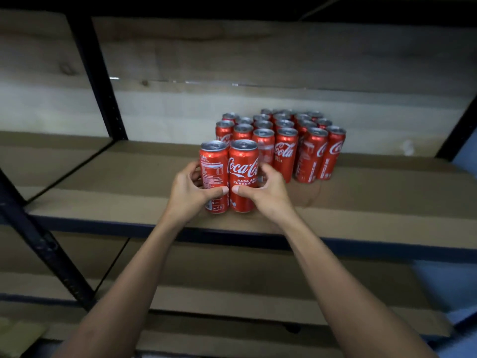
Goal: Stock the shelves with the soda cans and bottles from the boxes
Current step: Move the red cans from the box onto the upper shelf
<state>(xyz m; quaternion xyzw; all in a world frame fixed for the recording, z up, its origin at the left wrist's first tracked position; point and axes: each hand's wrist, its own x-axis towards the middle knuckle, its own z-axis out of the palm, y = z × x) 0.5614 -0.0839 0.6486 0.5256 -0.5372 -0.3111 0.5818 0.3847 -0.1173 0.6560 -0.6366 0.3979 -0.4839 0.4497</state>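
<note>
Two red Coca-Cola cans stand side by side near the front of the brown shelf board (103, 202). My left hand (191, 192) grips the left can (213, 166), thumb across its front and fingers round its far side. My right hand (265, 192) grips the right can (242, 169) the same way. Both cans are upright and touch each other. Behind them and to the right stands a block of several red cans (286, 135) in rows, a small gap away from the two held cans.
A black metal upright (95, 73) rises at the left, and another black post (38, 241) slants at the lower left. A lower brown shelf (232, 275) lies beneath. A wooden back wall (258, 60) closes the shelf. The right frame post (459, 125) stands beyond the cans.
</note>
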